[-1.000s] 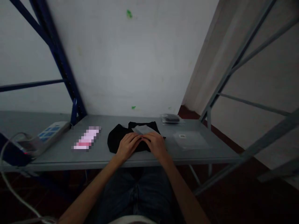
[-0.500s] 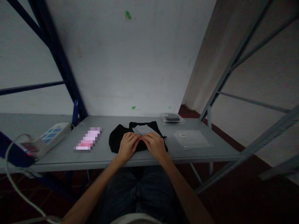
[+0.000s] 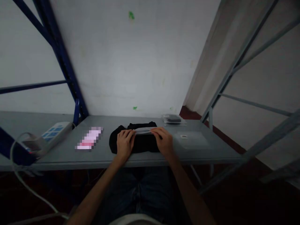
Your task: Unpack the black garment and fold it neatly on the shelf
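Note:
A black garment (image 3: 142,144) lies folded on the grey shelf (image 3: 117,157) in front of me, with a strip of pale grey card (image 3: 143,131) showing along its far fold. My left hand (image 3: 125,143) rests on the garment's left part, fingers curled over the fold. My right hand (image 3: 164,142) presses on the right part, fingers bent round the edge by the card. Both hands sit apart, one at each end of the fold.
A clear flat bag (image 3: 191,139) with a small label lies right of the garment. A packed dark item (image 3: 172,119) sits behind it by the wall. At left are a blurred pink thing (image 3: 89,139), a white power strip (image 3: 52,132) and its cable. Blue and grey rack posts stand either side.
My hands have moved apart from the middle of the garment to its two ends. The far part has been folded over, so less of the grey card shows.

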Demonstrator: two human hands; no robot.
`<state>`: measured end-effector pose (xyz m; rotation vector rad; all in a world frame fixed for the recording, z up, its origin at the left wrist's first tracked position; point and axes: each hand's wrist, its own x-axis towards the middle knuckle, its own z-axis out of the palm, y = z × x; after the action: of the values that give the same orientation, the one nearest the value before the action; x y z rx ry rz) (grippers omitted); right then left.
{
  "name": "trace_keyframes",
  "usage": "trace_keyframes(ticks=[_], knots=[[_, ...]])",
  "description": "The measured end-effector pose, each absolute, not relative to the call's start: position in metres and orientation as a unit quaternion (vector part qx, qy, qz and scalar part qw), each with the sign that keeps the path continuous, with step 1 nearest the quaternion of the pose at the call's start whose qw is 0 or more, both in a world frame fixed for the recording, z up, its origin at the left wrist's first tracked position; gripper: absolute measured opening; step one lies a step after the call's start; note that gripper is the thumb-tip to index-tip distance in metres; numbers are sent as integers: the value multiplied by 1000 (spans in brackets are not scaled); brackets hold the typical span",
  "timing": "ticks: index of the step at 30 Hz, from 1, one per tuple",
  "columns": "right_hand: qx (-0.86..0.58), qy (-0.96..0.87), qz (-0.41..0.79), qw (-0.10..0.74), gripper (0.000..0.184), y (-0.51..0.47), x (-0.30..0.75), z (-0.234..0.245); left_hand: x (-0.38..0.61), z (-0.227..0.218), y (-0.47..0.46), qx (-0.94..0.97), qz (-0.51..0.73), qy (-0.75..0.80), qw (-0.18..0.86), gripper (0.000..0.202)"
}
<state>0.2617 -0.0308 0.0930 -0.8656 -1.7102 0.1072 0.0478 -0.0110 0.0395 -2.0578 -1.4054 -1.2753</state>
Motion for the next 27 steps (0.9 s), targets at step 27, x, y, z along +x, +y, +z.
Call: trace_keyframes(ticks=[27], knots=[[-341,-686,301,568,8,-21,322,43,0,66,-16,-846,-347,-401,-59,8]])
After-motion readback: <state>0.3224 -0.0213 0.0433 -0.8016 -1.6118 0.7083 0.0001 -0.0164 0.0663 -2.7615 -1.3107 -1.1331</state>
